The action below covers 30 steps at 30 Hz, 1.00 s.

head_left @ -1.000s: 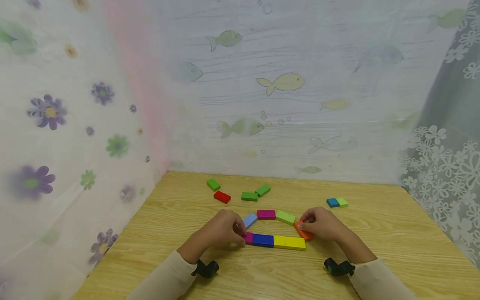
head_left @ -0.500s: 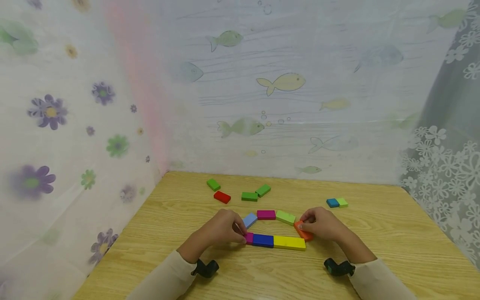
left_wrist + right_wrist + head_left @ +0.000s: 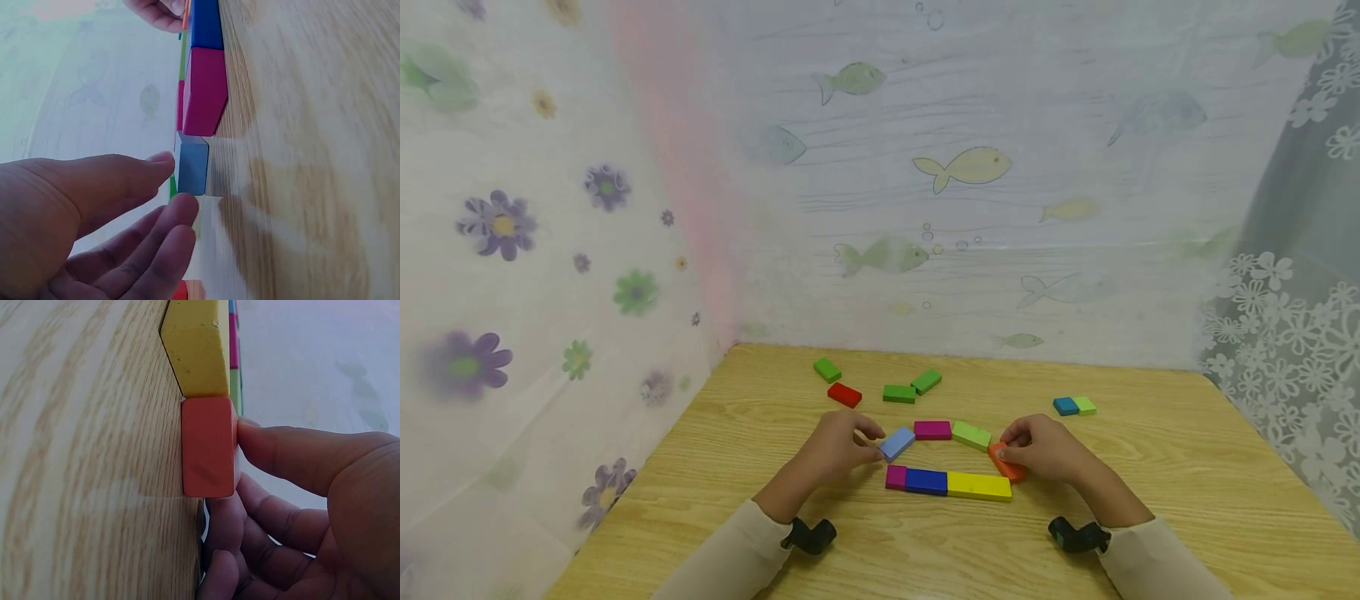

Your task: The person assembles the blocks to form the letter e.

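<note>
My left hand is at the left end of the light blue block, thumb and forefinger parted around that end; whether they touch it I cannot tell. In the left wrist view a gap shows between thumb and fingers beside the light blue block. My right hand pinches the orange block, which leans diagonally by the right end of the yellow block. A magenta block and a lime block continue the arc. A small magenta block and dark blue block join the yellow one in a row.
Behind the arc lie a red block and several green blocks. A teal block touches a small lime block at the right. Printed sheets hang along the back of the wooden table.
My left hand has let go of the small magenta block and moved slightly back and left, up to the light blue block. The right hand stays on the orange block.
</note>
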Tool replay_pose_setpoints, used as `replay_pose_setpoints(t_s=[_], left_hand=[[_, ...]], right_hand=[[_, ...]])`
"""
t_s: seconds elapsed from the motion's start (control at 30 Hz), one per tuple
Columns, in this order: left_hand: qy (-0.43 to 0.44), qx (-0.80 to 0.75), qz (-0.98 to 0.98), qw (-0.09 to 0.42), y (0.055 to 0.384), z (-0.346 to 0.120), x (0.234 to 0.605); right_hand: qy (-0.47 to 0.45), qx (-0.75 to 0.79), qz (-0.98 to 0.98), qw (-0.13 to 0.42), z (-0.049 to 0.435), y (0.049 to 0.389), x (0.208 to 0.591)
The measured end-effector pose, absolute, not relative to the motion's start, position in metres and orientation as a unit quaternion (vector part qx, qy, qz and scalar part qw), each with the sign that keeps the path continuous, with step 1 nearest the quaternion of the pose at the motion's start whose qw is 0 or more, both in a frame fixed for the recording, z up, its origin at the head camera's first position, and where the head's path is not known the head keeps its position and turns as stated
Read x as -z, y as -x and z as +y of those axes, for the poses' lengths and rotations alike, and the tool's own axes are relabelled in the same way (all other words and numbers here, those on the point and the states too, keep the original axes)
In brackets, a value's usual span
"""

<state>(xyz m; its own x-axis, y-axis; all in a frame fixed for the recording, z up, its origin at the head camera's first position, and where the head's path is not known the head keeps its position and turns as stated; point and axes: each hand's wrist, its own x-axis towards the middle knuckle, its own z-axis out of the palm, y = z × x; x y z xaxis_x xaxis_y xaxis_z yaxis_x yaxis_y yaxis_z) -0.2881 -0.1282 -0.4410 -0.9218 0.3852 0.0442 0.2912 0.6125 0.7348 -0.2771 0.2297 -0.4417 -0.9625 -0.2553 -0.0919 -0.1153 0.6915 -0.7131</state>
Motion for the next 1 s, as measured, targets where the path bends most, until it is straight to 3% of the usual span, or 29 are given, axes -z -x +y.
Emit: replay_pose_setpoints(t_s=[1.0], left_hand=[[-0.183,-0.396,0.896,0.081,0.2897,-0.1325,0.4368]], right_hand=[[0.099,0.381,0.914,0.098,0.2304,0.277,0.442]])
